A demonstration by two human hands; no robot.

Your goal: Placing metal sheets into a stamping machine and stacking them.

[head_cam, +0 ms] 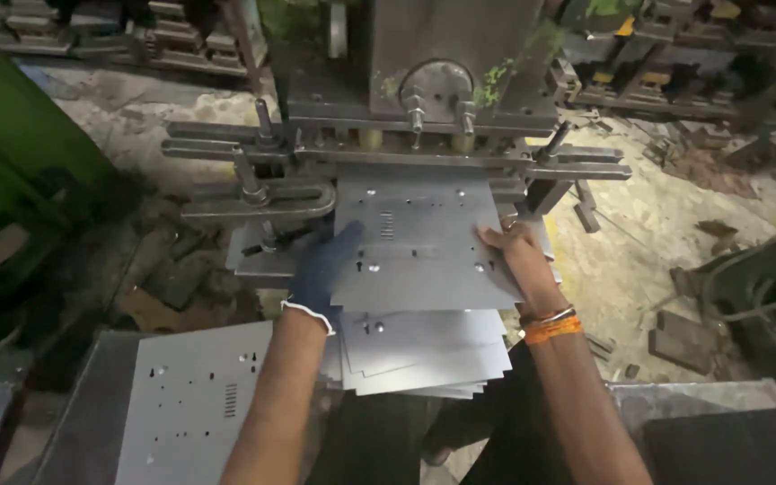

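A grey punched metal sheet lies on the bed of a press machine, its far edge under the tooling. My left hand, in a dark glove, grips the sheet's left edge. My bare right hand holds the sheet's right edge; an orange band sits on that wrist. Under the held sheet, a stack of similar sheets pokes out toward me.
Another punched sheet rests on a metal table at lower left. Clamp bars stick out left of the press bed. Scrap and metal blocks litter the dirty floor to the right. A green machine body stands at left.
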